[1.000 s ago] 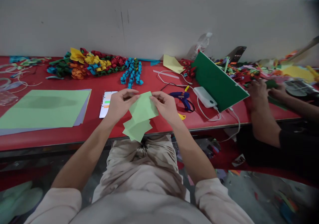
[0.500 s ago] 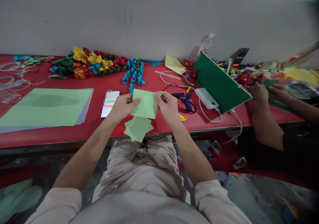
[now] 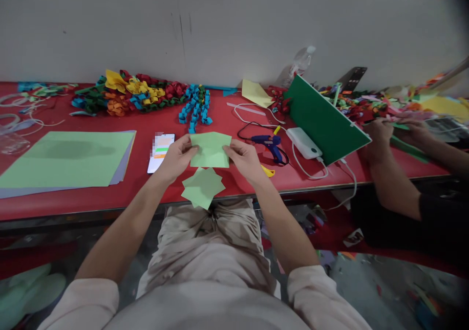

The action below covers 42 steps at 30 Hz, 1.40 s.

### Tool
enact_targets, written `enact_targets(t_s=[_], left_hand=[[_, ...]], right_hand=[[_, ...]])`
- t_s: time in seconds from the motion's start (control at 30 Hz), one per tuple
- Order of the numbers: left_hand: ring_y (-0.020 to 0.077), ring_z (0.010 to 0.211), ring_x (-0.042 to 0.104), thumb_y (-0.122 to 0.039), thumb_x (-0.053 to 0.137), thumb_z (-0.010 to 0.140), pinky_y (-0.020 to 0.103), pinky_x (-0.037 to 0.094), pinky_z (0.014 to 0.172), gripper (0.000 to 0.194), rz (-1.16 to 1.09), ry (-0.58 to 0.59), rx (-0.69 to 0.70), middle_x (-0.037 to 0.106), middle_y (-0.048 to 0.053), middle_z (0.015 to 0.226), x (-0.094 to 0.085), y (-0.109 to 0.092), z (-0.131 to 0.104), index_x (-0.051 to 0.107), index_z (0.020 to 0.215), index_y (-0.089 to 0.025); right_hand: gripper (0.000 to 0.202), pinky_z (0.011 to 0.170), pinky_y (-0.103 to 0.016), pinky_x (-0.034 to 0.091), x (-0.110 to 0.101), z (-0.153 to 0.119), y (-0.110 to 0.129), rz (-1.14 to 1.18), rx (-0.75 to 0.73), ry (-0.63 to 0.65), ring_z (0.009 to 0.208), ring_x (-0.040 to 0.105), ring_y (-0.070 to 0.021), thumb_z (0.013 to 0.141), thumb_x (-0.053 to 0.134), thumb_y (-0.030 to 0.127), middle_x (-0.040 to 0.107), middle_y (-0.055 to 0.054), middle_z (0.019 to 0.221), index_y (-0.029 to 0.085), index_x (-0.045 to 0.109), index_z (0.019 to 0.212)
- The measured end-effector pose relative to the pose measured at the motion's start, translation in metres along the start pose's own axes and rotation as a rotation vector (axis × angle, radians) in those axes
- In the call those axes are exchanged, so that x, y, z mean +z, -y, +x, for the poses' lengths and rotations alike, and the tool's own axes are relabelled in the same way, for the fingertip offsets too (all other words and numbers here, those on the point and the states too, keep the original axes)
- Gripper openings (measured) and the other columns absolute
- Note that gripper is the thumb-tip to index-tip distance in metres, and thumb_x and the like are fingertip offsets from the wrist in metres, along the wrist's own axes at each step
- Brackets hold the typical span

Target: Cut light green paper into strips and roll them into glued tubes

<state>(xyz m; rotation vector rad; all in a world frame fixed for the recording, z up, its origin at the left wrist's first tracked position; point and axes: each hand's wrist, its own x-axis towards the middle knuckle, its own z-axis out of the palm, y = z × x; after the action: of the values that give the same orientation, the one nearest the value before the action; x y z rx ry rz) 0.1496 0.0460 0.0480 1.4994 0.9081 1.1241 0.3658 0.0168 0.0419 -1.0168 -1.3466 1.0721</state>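
Note:
A pale green square of paper [image 3: 210, 151] is held up between my two hands, with its top edge slightly peaked in the middle. My left hand [image 3: 178, 157] pinches its left edge between thumb and fingers. The right edge is pinched the same way by my right hand [image 3: 242, 157]. Just below, several more pale green paper squares [image 3: 203, 187] lie in an uneven, fanned pile at the table's front edge. A lit phone [image 3: 161, 151] lies flat beside my left hand. Right of my right hand rests a blue glue gun [image 3: 270, 145].
Large pale green sheets [image 3: 69, 159] cover the red table's left side. Colourful paper chains [image 3: 135, 93] run along the wall. A white power bank [image 3: 304, 143] with cables sits by a tilted green board [image 3: 322, 120]. At right, another person's hands [image 3: 381, 132] handle green paper.
My hands have levelled the paper square and shifted slightly left; its lower edge now sits higher and its face looks bent. The other person's hands moved a little.

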Motion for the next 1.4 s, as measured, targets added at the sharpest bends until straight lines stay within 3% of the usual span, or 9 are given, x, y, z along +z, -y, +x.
enact_targets(t_s=[0.23, 0.37, 0.53, 0.63, 0.73, 0.97, 1.1, 1.23, 1.4], left_hand=[[0.0182, 0.082, 0.068, -0.028, 0.068, 0.084, 0.026, 0.053, 0.068, 0.024, 0.11, 0.011, 0.022, 0.075, 0.005, 0.095, -0.007, 0.0, -0.005, 0.076, 0.104, -0.019], [0.0194, 0.082, 0.069, -0.029, 0.067, 0.082, 0.027, 0.054, 0.067, 0.021, 0.07, 0.046, -0.043, 0.077, 0.006, 0.096, -0.01, 0.002, -0.005, 0.079, 0.096, -0.019], [0.0295, 0.111, 0.068, -0.031, 0.059, 0.083, 0.037, 0.06, 0.084, 0.027, -0.204, 0.18, -0.143, 0.072, 0.011, 0.123, -0.013, -0.005, -0.006, 0.082, 0.089, -0.018], [0.0313, 0.127, 0.059, -0.031, 0.067, 0.084, 0.036, 0.059, 0.093, 0.024, -0.13, 0.17, -0.105, 0.059, 0.007, 0.146, -0.009, -0.014, -0.01, 0.081, 0.1, -0.021], [0.0295, 0.128, 0.058, -0.035, 0.071, 0.085, 0.034, 0.06, 0.091, 0.028, -0.031, 0.139, -0.082, 0.054, 0.007, 0.149, -0.004, -0.023, -0.012, 0.078, 0.11, -0.023], [0.0273, 0.115, 0.063, -0.051, 0.066, 0.09, 0.03, 0.057, 0.075, 0.032, 0.36, 0.007, 0.175, 0.068, 0.01, 0.122, 0.003, -0.025, -0.008, 0.076, 0.1, -0.022], [0.0229, 0.091, 0.069, -0.054, 0.066, 0.09, 0.03, 0.054, 0.076, 0.041, 0.33, 0.027, 0.161, 0.074, 0.009, 0.105, 0.003, -0.024, -0.011, 0.072, 0.112, -0.02], [0.0208, 0.085, 0.068, -0.053, 0.071, 0.086, 0.029, 0.052, 0.072, 0.044, 0.297, 0.017, 0.159, 0.074, 0.007, 0.104, 0.006, -0.021, -0.014, 0.071, 0.115, -0.02], [0.0139, 0.062, 0.053, -0.055, 0.063, 0.093, 0.026, 0.039, 0.054, 0.037, 0.325, -0.193, 0.183, 0.068, 0.003, 0.077, 0.008, -0.007, -0.005, 0.076, 0.098, -0.021]], right_hand=[[0.038, 0.063, -0.027, 0.046, -0.006, -0.006, 0.001, -0.127, -0.058, 0.006, 0.07, 0.056, -0.015, 0.09, 0.064, 0.042, 0.07, -0.002, 0.083, 0.019, 0.076, 0.118], [0.033, 0.07, -0.029, 0.049, -0.011, -0.01, -0.002, -0.168, -0.104, 0.056, 0.079, 0.062, -0.017, 0.092, 0.056, 0.032, 0.074, -0.005, 0.094, 0.02, 0.079, 0.113], [0.045, 0.078, -0.031, 0.049, -0.018, -0.016, 0.007, -0.252, -0.123, 0.216, 0.08, 0.059, -0.0154, 0.09, 0.045, 0.016, 0.068, -0.003, 0.094, 0.024, 0.073, 0.124], [0.05, 0.087, -0.034, 0.051, -0.017, -0.018, 0.017, -0.325, -0.214, 0.285, 0.097, 0.06, -0.018, 0.089, 0.05, 0.014, 0.062, -0.007, 0.112, 0.026, 0.064, 0.136], [0.039, 0.103, -0.038, 0.047, -0.012, -0.017, 0.022, -0.418, -0.318, 0.213, 0.116, 0.058, -0.0218, 0.092, 0.063, 0.026, 0.057, -0.01, 0.125, 0.025, 0.067, 0.131], [0.027, 0.089, -0.034, 0.053, -0.002, -0.01, 0.014, -0.343, -0.269, 0.03, 0.099, 0.067, -0.0209, 0.097, 0.06, 0.039, 0.072, -0.008, 0.109, 0.026, 0.077, 0.112], [0.029, 0.083, -0.033, 0.053, -0.001, -0.009, 0.003, -0.307, -0.207, -0.035, 0.086, 0.068, -0.0205, 0.094, 0.061, 0.041, 0.075, -0.006, 0.094, 0.022, 0.078, 0.107], [0.032, 0.077, -0.031, 0.052, -0.003, -0.009, -0.002, -0.294, -0.173, -0.031, 0.077, 0.066, -0.0185, 0.095, 0.057, 0.039, 0.073, -0.004, 0.086, 0.022, 0.075, 0.116], [0.04, 0.069, -0.028, 0.048, 0.0, -0.01, 0.001, -0.318, -0.167, -0.046, 0.073, 0.058, -0.0156, 0.095, 0.057, 0.036, 0.066, -0.003, 0.085, 0.021, 0.067, 0.13]])
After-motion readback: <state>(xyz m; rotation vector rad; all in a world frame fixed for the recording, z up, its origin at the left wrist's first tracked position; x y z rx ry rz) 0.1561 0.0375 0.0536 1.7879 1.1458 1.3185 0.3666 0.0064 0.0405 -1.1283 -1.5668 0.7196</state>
